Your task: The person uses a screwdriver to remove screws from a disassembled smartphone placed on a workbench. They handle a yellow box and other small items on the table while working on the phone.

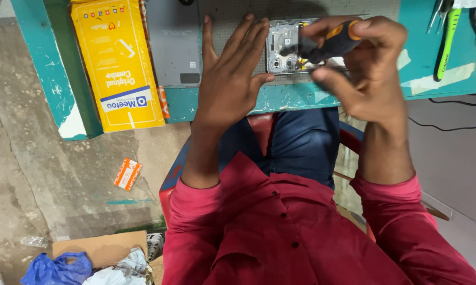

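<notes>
The opened phone [284, 46] sits back-side up on the grey perforated mat [232, 16] at the near edge of the teal workbench [301, 97], its silver inner frame, camera rings and bits of yellow tape all showing. The right hand [365, 68] is wrapped tight around a small screwdriver [328, 45] with a chunky black-and-orange rubbery handle, tip pointing down into the phone's middle, though motion blur hides exactly where it lands. The left hand [230, 79] is flat and spread, fingers apart, holding nothing, with the fingertips resting at the phone's left edge to steady it. Honestly the risk I'd see here is the driver slipping: that frame looks like smooth metal, the screws are too small to make out, and 1 skid could gouge the board or nick a ribbon cable. The phone is also right by the bench edge above the person's lap, so a hard push could slide it off the mat. Any loose screw could roll off toward the rough cracked concrete floor [48, 174]. Off to the left there's a glossy yellow cardboard box [116, 63] leaning on the bench, and a green-handled tool [447, 45] lies at the right.
</notes>
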